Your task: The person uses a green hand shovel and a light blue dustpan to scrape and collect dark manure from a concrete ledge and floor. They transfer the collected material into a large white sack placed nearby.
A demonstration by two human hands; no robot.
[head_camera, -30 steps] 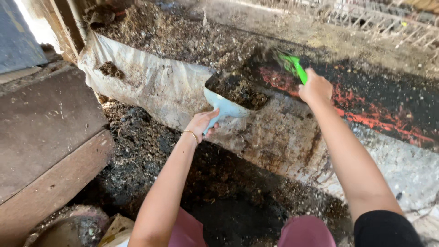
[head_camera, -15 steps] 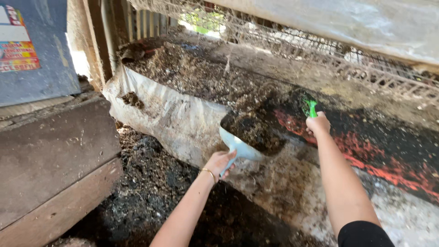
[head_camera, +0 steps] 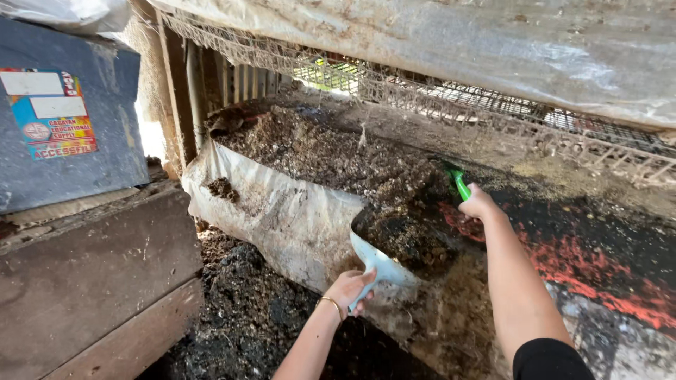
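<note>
Two hands at work on one load: the left hand [head_camera: 350, 288] is closed around the handle of a pale blue dustpan [head_camera: 386, 262], fingers wrapped and thumb on top, and the right hand [head_camera: 479, 204] is clenched on the grip of a green-handled tool [head_camera: 458, 183] whose working end is buried in the dark litter, so its shape cannot be told. The pan sits at the front edge of the raised bed, its lip pressed against the hanging pale sheet [head_camera: 282, 218] that lines that edge, and it already carries a heap of dark crumbly compost [head_camera: 405, 236]. The bulk of the material [head_camera: 317, 151] lies further back and toward the left corner of the bed, under the wire mesh [head_camera: 436, 98]. Judgement for doing this step well: keep the pan lip tight to the edge and slightly below the bed surface so nothing slips between pan and sheet; hold the pan level, since it looks close to full and a tilt toward the handle would spill onto the dark ground [head_camera: 246, 317] below. Rake in short pulls toward the pan mouth rather than long sweeps. Risk noted: the wrist is low and bearing the load alone; a firmer hold nearer the pan body would probably steady it.
</note>
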